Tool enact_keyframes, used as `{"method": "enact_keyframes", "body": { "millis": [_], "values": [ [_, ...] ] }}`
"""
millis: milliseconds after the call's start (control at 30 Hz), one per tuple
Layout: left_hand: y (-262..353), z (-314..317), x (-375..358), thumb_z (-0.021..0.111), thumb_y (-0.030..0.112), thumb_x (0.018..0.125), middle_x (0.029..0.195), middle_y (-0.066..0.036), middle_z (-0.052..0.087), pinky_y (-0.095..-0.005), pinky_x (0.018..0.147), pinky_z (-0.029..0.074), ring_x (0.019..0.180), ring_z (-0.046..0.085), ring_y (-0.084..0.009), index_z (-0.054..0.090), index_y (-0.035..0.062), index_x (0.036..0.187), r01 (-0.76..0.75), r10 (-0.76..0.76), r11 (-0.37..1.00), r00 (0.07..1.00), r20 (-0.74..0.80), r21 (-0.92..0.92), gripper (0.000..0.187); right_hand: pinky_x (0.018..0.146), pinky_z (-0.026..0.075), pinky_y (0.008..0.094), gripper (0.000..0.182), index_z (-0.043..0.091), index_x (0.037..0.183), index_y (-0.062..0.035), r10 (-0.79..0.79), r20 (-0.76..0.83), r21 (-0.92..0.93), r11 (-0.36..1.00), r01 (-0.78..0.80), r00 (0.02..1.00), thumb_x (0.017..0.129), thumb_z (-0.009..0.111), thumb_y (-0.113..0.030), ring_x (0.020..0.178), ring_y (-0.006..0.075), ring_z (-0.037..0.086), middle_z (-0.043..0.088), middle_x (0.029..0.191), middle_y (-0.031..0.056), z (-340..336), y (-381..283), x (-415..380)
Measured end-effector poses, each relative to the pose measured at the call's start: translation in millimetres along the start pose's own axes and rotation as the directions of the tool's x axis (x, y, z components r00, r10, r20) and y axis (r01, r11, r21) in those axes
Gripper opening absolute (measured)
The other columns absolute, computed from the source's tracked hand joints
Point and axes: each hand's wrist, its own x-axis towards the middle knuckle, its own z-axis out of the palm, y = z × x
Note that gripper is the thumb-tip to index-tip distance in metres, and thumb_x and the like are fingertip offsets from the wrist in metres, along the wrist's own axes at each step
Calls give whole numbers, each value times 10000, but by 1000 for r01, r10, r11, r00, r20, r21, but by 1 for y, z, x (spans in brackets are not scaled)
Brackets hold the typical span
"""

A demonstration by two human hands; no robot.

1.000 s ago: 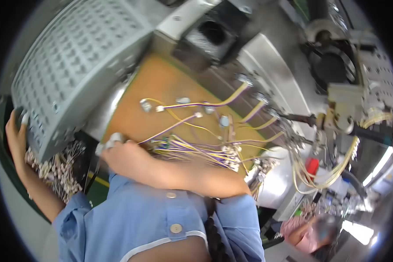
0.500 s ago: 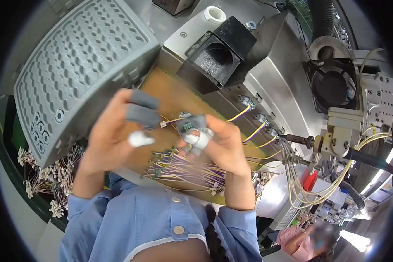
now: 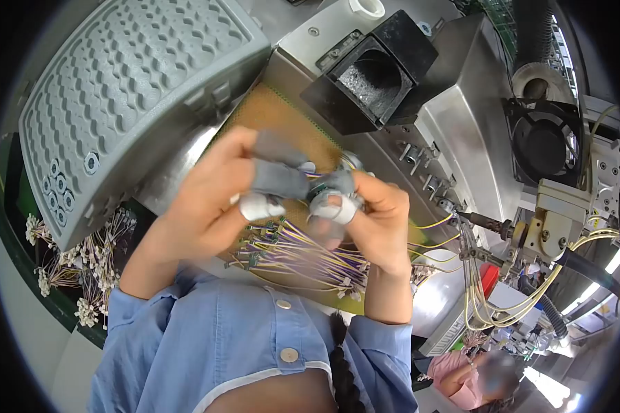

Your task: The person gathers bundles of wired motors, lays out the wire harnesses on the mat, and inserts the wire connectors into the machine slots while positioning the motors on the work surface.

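My left hand (image 3: 217,193), with grey finger covers and a white-wrapped thumb, is closed at the fingertips beside my right hand; what it grips is hidden and blurred. My right hand (image 3: 379,217), also in finger covers, pinches a small green circuit board (image 3: 318,187), mostly hidden by the fingers. A round metal part (image 3: 350,161) shows just behind the right fingers. Below both hands lies a bundle of purple, yellow and white wires (image 3: 310,255) with small green boards at its left ends, on an orange-brown mat (image 3: 272,117).
A grey dimpled tray (image 3: 145,76) with several round parts stands at left, above white-connector wire bundles (image 3: 89,275). Behind are a black box-shaped duct (image 3: 375,76) and a metal machine with clamps (image 3: 420,155). A soldering-type tip (image 3: 486,221) points in from the right. A co-worker (image 3: 461,378) sits lower right.
My left hand has moved right, up to my right hand. The view has shifted. Parts with yellow and purple wires seen at the machine's upper two clamps no longer show there.
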Motion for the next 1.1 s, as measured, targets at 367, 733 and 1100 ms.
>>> {"method": "enact_keyframes", "body": {
  "millis": [367, 733, 1100],
  "values": [
    [5, 11, -5, 643, -13, 672, 891, -124, 596, -279, 678, 452, 776, 581, -181, 620, -43, 909, 182, -182, 970, 983, 13, -162, 240, 454, 346, 251, 195, 587, 712, -4, -420, 114, -558, 722, 408, 900, 736, 710, -153, 497, 103, 407, 498, 564, 58, -1, 4, -16],
    [10, 11, -6, 622, -37, 604, 853, -112, 600, -259, 623, 446, 732, 584, -186, 653, -18, 904, 113, -113, 993, 992, 49, -13, 302, 419, 363, 200, 143, 610, 719, 59, -264, 161, -555, 773, 308, 951, 728, 679, -66, 459, 54, 500, 565, 579, 34, -13, -6, -27],
    [11, 15, -1, 597, -66, 579, 806, -100, 600, -263, 577, 454, 677, 586, -183, 658, -13, 880, -105, 104, 983, 995, 12, 149, 311, 434, 331, 227, 189, 573, 675, 19, -287, 114, -673, 682, 286, 951, 709, 714, -104, 489, 59, 411, 483, 529, 33, -8, -8, -31]
  ]
}}
